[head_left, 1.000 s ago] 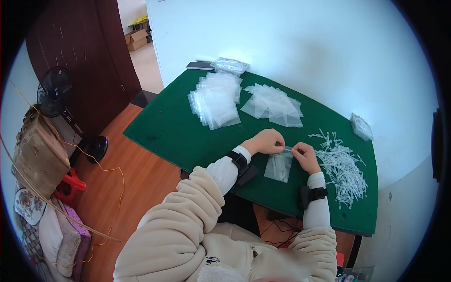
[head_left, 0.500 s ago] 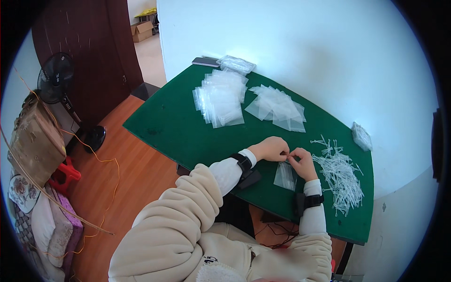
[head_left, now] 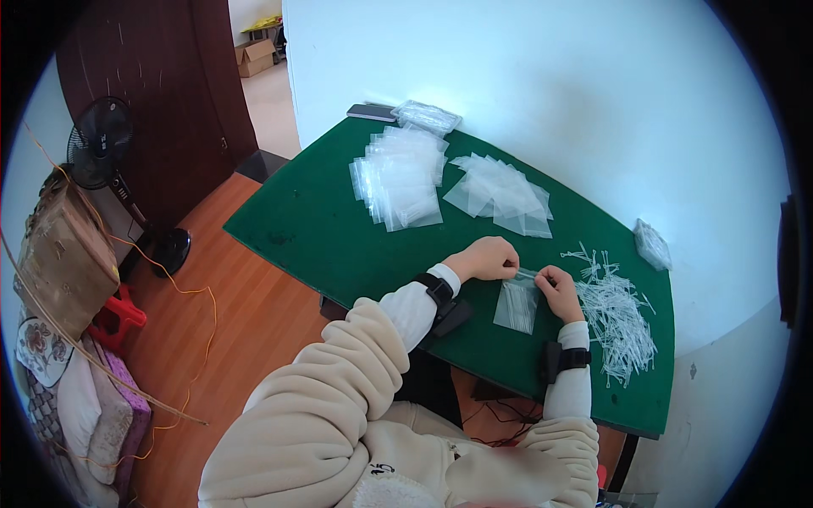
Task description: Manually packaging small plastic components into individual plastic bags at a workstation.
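Observation:
A small clear zip bag (head_left: 516, 306) hangs from my two hands over the green tabletop, with several thin clear sticks inside it. My left hand (head_left: 489, 257) pinches one top corner of the bag. The opposite top corner is pinched by my right hand (head_left: 558, 293). To the right of that hand lies a heap of loose clear plastic sticks (head_left: 616, 322), some with small ring ends. Beyond my hands, flat clear bags (head_left: 501, 193) are fanned out, and a larger pile of clear bags (head_left: 398, 179) lies farther left.
A bundle of packed clear bags (head_left: 428, 117) and a dark flat phone-like object (head_left: 371, 112) sit at the table's far edge. Another clear packet (head_left: 651, 245) leans by the wall. Left of the green table (head_left: 296, 229) stand a black fan (head_left: 102, 140) and a cardboard box (head_left: 68, 250).
My hands have moved apart along the bag's top edge, with the right hand shifting right. More of the bag now shows between them.

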A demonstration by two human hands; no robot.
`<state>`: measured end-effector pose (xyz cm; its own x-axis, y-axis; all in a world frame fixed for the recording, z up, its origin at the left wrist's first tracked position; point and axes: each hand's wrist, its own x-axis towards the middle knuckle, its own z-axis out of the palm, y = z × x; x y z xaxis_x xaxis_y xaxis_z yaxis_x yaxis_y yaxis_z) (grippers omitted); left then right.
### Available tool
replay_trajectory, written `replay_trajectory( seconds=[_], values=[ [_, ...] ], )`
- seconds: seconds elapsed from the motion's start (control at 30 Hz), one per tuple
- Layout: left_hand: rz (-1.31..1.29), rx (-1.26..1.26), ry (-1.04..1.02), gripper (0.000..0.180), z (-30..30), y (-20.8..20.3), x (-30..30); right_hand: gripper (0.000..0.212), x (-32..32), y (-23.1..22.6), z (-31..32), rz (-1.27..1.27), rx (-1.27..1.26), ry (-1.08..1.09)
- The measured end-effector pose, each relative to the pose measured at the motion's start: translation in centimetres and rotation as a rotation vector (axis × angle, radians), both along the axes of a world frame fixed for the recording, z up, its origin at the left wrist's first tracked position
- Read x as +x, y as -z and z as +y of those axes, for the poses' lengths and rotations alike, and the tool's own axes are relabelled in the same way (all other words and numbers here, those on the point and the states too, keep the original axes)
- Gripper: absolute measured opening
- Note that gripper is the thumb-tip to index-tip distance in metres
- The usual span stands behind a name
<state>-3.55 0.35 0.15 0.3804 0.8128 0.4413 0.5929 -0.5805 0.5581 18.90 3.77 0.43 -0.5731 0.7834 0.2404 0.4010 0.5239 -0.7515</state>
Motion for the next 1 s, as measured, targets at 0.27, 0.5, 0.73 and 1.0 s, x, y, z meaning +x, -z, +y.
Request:
replay_trajectory(
  seconds=[0.27,0.5,0.73,1.0],
  values=[
    [0.065,-0.029,0.02,0.016,-0.8,-0.4,0.9,0.012,-0.6,-0.2,-0.8,-0.005,0.025,0.023],
    [0.095,-0.014,0.002,0.016,-0.8,-0.1,2.0,0.01,-2.5,-0.2,-1.9,0.012,0.057,-0.07],
    [-0.225,0.136,-0.108,0.016,0.2,0.1,1.1,0.011,-2.4,0.1,-1.2,0.158,-0.199,-0.069],
    [-0.516,-0.093,-0.151,0.014,1.1,0.3,0.6,0.018,-0.6,0.6,0.6,0.387,-0.085,0.188]
  ],
)
